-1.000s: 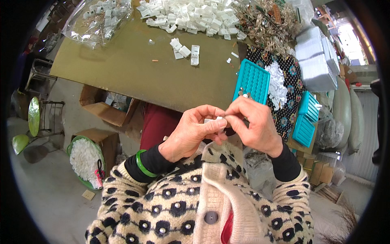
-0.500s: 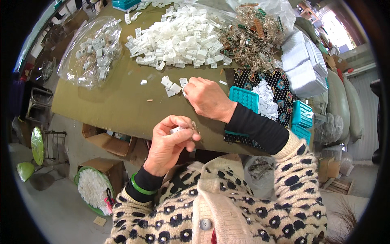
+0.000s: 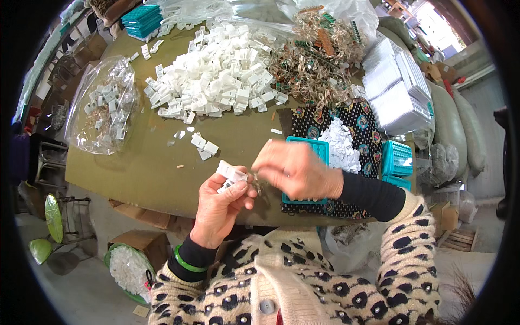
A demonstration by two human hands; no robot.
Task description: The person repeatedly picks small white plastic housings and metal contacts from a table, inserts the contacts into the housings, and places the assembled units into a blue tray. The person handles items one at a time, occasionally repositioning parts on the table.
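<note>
We've got the white case clamped btwn thumb and fingers of the L hand, up over the near part of the table, w/ another white bit tucked below it. Our R hand is a blur, fingertips just beside the case; can't tell if they're pinched on smth or apart. Thin wiry strands hang by the L fingertips.

To do this bit well, we'd say: L grip firm but not crushing, thumb on the flat side, so the case can't twist. Strands look bendy and prob. snag, so lead them clear of the fingertips, no yanking. R fingers light, small moves, & slow down right at the case. Mind the teal tray under the R hand: a dipped wrist could knock it, and the small white pieces heaped beside it on the patterned cloth might scatter. A few loose cases lie just ahead of the L hand, big pile of cases farther back.
</note>
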